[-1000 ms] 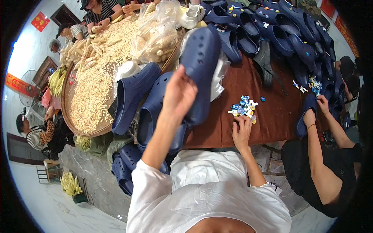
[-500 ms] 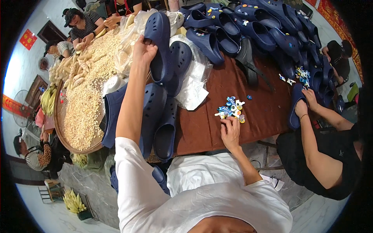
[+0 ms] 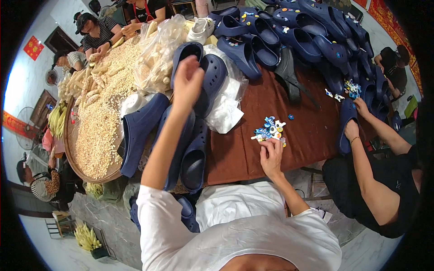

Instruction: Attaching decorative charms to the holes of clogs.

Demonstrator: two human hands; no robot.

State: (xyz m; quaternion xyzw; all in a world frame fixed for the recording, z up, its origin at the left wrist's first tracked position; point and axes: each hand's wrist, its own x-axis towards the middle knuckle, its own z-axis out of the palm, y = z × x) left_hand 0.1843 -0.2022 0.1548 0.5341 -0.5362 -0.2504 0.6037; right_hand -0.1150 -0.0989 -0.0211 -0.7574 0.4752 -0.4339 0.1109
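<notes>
Left hand (image 3: pixel 187 80): arm stretched forward, fingers loosely open, resting on navy clog (image 3: pixel 209 86), gripping nothing
Right hand (image 3: pixel 270 156): bent at table edge, fingertips pinching at colourful charms (image 3: pixel 270 130) on brown table (image 3: pixel 312 131)

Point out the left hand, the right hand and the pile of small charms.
left hand (image 3: pixel 187 81), head view, back of hand.
right hand (image 3: pixel 271 156), head view, back of hand.
pile of small charms (image 3: pixel 270 128), head view, pile's middle.

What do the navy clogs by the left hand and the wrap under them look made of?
Navy clogs: probably moulded foam or rubber, matte, one piece with punched holes. Wrap: thin clear plastic film, crinkled and glossy. The left hand rests on the clogs.
</notes>
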